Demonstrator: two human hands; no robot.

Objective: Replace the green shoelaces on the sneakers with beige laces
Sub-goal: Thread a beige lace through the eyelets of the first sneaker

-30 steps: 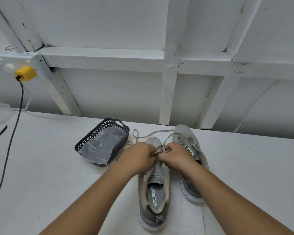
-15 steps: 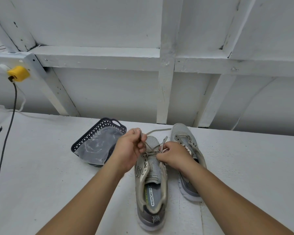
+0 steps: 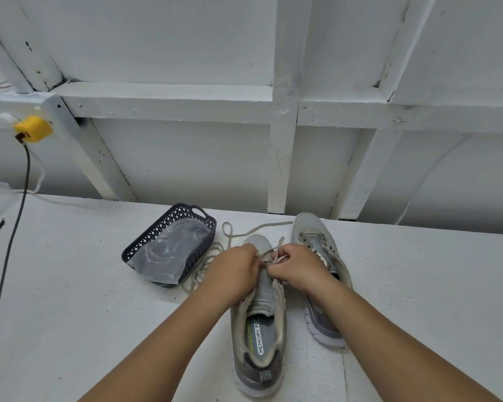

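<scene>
Hands at the near sneaker (image 3: 259,323) on the table (image 3: 70,300): left hand (image 3: 233,271) and right hand (image 3: 299,268) pinch the beige lace (image 3: 278,250) over its forefoot (loose ends trail toward the basket (image 3: 145,245)).

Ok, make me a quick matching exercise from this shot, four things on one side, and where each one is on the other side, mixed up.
Things:
1. basket
2. yellow plug
3. beige lace
4. plastic bag

Places:
A. on the wall, far left
B. inside the basket
C. loose on the table beyond the sneakers
D. on the table, left of the sneakers

Pairs: 1-D, 2-A, 3-C, 4-B
</scene>
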